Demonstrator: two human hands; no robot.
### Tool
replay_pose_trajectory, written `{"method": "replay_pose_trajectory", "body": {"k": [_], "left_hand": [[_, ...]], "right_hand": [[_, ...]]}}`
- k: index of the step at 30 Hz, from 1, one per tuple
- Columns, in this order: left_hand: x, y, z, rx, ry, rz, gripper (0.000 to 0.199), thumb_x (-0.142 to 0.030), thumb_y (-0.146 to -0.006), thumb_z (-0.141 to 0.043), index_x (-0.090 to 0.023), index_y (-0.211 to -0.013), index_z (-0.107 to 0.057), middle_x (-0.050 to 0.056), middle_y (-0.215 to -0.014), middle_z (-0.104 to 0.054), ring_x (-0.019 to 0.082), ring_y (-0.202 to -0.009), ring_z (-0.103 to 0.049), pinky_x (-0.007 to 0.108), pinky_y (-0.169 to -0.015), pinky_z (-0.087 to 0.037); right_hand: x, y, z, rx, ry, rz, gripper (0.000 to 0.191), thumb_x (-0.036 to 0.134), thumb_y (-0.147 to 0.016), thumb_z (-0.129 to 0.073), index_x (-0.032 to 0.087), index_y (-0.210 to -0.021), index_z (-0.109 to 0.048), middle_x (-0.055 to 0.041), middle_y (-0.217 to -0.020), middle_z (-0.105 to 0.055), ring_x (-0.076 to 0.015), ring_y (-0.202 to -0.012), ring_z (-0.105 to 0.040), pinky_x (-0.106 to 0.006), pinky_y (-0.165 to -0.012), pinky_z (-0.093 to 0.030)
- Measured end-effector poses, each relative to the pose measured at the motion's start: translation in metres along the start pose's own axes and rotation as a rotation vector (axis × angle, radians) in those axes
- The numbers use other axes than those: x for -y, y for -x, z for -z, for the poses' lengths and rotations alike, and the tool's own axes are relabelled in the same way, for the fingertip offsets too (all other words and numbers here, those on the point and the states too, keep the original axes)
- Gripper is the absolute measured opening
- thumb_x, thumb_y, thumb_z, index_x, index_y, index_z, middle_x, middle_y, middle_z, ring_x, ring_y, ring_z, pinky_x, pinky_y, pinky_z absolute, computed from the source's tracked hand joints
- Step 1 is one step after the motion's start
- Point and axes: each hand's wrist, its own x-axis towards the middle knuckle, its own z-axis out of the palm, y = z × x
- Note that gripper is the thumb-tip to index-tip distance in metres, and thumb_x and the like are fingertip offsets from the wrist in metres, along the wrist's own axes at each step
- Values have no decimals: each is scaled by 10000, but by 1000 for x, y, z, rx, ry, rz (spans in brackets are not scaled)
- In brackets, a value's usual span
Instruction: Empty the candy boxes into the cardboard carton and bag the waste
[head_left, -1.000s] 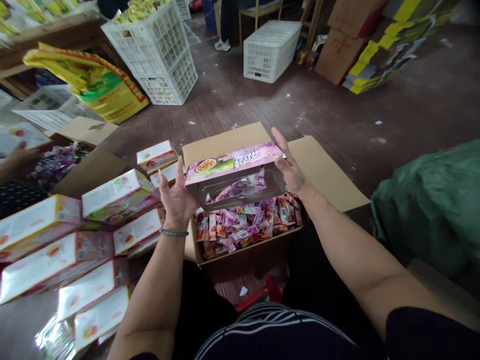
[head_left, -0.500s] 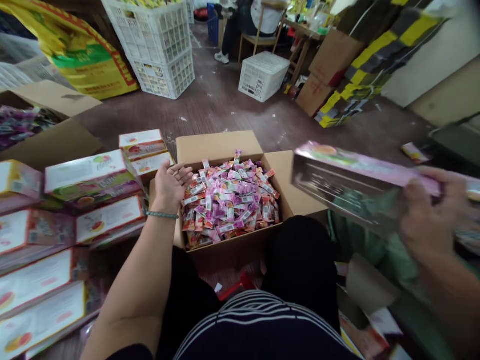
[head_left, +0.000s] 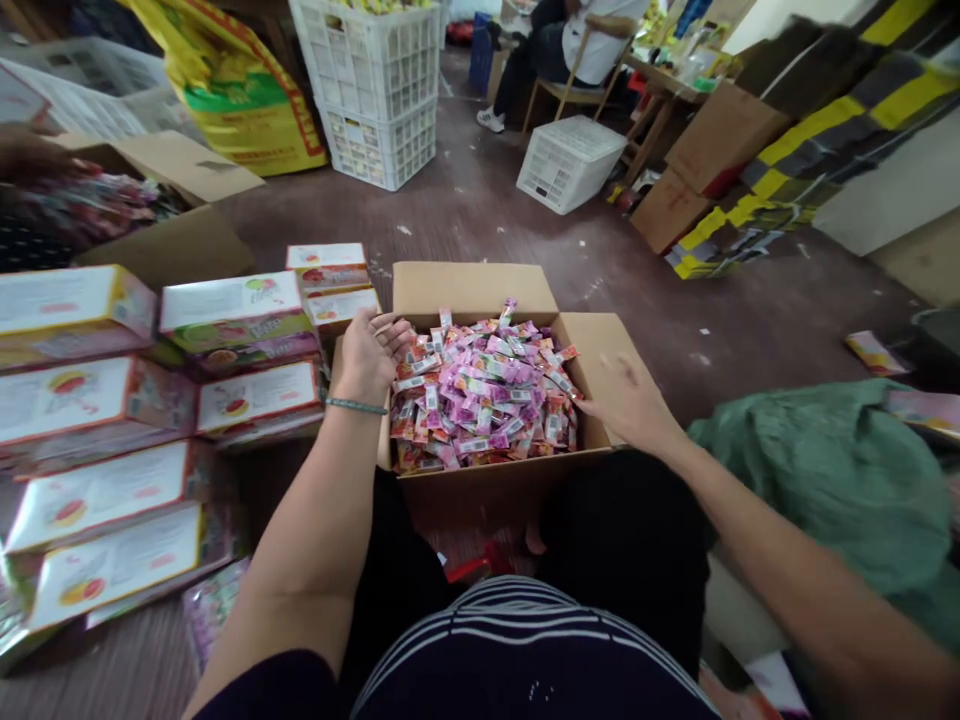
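A cardboard carton (head_left: 487, 478) between my knees is heaped with small pink, purple and orange wrapped sachets (head_left: 491, 385). My left hand (head_left: 371, 350) lies palm up at the carton's left side, fingers loosely spread beside the sachets, holding nothing. At the right side, my right hand (head_left: 630, 400), a little blurred, reaches over the carton's flap (head_left: 600, 345). Its fingers are stretched toward the heap's edge, with nothing visible in them. Left of the carton stand stacks of printed boxes with fruit pictures (head_left: 251, 300).
A green sack (head_left: 832, 490) lies at my right. Behind are stacked white crates (head_left: 382, 100), a yellow sack (head_left: 247, 110), an upturned white crate (head_left: 571, 160) and brown cartons (head_left: 724, 135). Another person's hand (head_left: 30, 150) is over a carton at far left. Someone sits further back.
The windowed pink box has left my right hand, which has moved left to the carton's edge. My left hand keeps its place by the carton. Another person's hand has appeared at far left.
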Motion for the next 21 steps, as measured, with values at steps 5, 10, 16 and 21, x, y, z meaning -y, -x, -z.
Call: {"method": "replay_pose_trajectory", "body": {"k": [5, 10, 16, 21], "left_hand": [[-6, -1, 12, -11, 38, -4, 291, -335, -1026, -474, -152, -872, -640, 80, -702, -666, 152, -576, -621, 241, -573, -479], [-3, -8, 26, 58, 105, -21, 260, -368, -996, -566, -150, -945, -699, 77, -720, -688, 160, -609, -623, 285, -669, -514], [-8, -1, 43, 262, 148, -41, 242, -408, -972, -671, -168, -975, -702, 81, -857, -722, 150, -724, -678, 304, -783, -520], [-54, -11, 132, -42, 216, -270, 162, -329, -949, -656, -188, -1028, -647, 55, -941, -663, 140, -813, -662, 296, -841, -510]], "right_hand": [[78, -116, -126, 319, -106, -198, 982, 816, -1002, -419, 177, -1724, -232, -231, -1706, -247, -426, -1577, -237, -609, -1256, -291], [161, -77, -210, 459, 243, 100, 800, 769, -924, -676, 398, -1608, -489, -129, -1726, -195, -517, -1520, -245, -713, -1162, -317], [169, -33, -251, 499, 455, 351, 640, 592, -1021, -585, 302, -1589, -536, -193, -1678, -264, -490, -1497, -252, -736, -1114, -302], [156, -33, -274, 440, 470, 350, 655, 655, -1074, -357, 313, -1614, -505, -161, -1709, -215, -473, -1517, -207, -731, -1130, -276]]}}
